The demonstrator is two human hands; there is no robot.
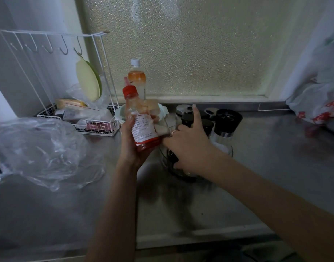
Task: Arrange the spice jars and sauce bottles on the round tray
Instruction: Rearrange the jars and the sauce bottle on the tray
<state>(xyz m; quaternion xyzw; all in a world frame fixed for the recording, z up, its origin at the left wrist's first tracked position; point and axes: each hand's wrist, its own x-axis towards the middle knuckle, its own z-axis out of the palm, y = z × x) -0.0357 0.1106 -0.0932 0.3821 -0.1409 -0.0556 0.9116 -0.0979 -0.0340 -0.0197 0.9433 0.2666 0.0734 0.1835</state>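
The left hand (133,146) is wrapped around the lower body of a red-capped sauce bottle (140,120), holding it tilted above the counter (275,157), just left of the round tray (165,159). The right hand (189,146) reaches over the tray with its fingers spread and closed on nothing, the forefinger pointing up beside the dark-lidded spice jars (192,116) and the black-topped grinder (226,123) crowded together there. As I judge it, the risk is a knock: the jars stand close, and a sweep of the spread hand or the bottle's base could topple one against its neighbours. The bottle's slick, near-empty plastic could also slip. Room is tight toward the counter's back edge, where the wire rack (98,125), a bowl (120,114) and a white-capped drink bottle (137,78) stand; its near edge and right side lie open.
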